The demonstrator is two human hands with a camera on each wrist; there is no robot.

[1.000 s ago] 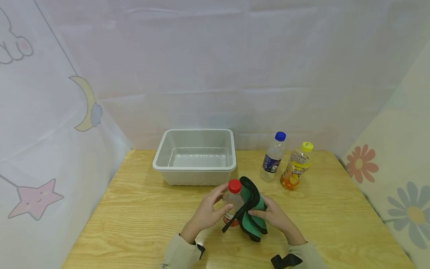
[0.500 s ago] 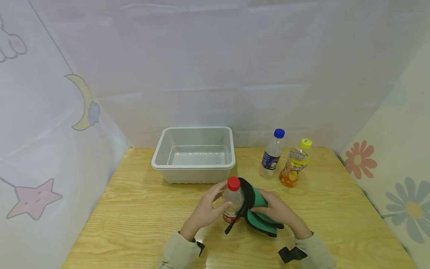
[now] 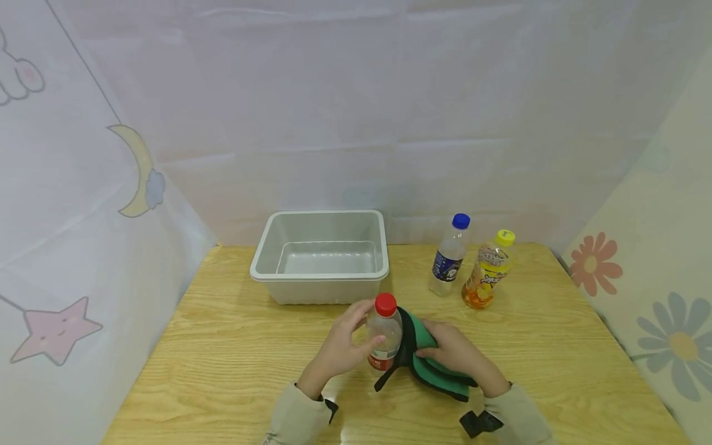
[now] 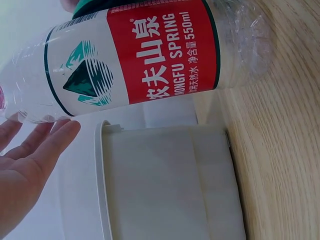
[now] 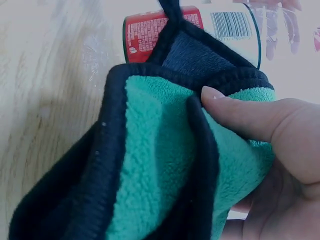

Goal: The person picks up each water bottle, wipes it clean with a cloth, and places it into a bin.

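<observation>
A clear water bottle [image 3: 385,334] with a red cap and a red-and-white label stands upright on the table. My left hand [image 3: 343,346] holds its upper part from the left, thumb in front and fingers reaching behind; in the left wrist view, the fingertips [image 4: 72,129] touch the bottle's side. To the right, my right hand [image 3: 458,352] grips a folded green cleaning cloth [image 5: 155,130] with black edging and a hanging loop, its thumb pressing on top. The cloth lies against the bottle's right side, its grey-blue underside partly showing. Its lower end spreads toward the table.
A grey plastic basin [image 3: 319,290] stands behind the bottle to the left. At the back right are a blue-capped bottle [image 3: 447,262] and a yellow-capped bottle [image 3: 489,272] with some orange liquid. Printed curtains surround the wooden table [image 3: 222,358] at the back and sides.
My right hand has moved slightly right and turned the cloth, so its loose end now points to the lower right. The left hand and the bottle have stayed nearly in place.
</observation>
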